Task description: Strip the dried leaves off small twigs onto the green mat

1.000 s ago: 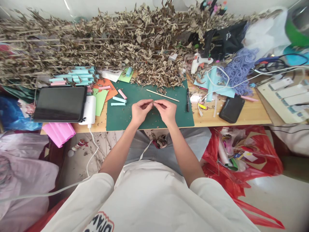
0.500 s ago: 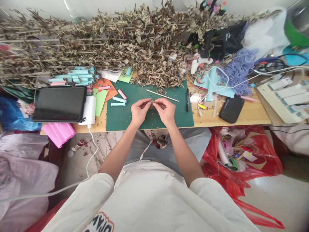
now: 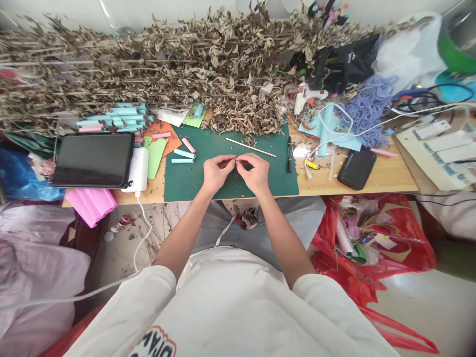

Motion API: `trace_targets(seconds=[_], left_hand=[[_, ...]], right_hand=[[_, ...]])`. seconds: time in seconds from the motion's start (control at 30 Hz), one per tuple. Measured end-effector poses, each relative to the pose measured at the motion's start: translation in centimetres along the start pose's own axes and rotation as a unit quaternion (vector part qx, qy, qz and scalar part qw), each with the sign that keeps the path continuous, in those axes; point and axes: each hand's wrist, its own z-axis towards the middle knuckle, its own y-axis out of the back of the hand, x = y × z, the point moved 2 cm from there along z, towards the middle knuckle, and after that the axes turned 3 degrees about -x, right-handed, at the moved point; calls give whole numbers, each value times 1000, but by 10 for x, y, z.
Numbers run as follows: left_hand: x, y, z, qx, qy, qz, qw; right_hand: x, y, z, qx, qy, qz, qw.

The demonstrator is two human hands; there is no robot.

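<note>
My left hand [image 3: 216, 174] and my right hand [image 3: 255, 173] meet fingertip to fingertip above a green cutting mat [image 3: 178, 183]. Each hand is closed in a pinch. A small brown bit of dried leaf [image 3: 235, 159] shows where the fingertips join; most of it is hidden. Just beyond the hands lies a thin wooden stick [image 3: 251, 147]. Left of my left hand are two blue paper rolls [image 3: 184, 154] and a pink paper roll [image 3: 188, 145]. A black pen [image 3: 289, 154] rests near the mat's right edge.
Dried leafy stalks [image 3: 148, 64] fill the table's back, with loose leaves [image 3: 249, 116] spilling onto the mat. A black tablet [image 3: 92, 160] and white power bank [image 3: 137, 171] stand left. Rightward are a glue gun [image 3: 307, 96], purple cord [image 3: 372, 109] and a black case [image 3: 357, 168].
The crumpled dried leaf between my fingertips was plainer before; now only a tiny bit shows. My hands have shifted slightly, and the fingers are more rounded. The things on the table stay put.
</note>
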Motion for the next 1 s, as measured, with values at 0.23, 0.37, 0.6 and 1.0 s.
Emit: trace_targets(seconds=[0.23,0.37,0.6,1.0], left_hand=[[2,1,0,-72,6,-17,997],[2,1,1,-61,1,-54,997],[1,-1,-1,-18,7,-48,999],[4,-2,0,-55,-12,-31,998]], right_hand=[[-1,5,2,-56,-4,-21,998],[2,2,1,-2,24,-17,1000],[-5,-1,1,10,10,-15,1000],[-3,-1,-2,-48,-14,-38,998]])
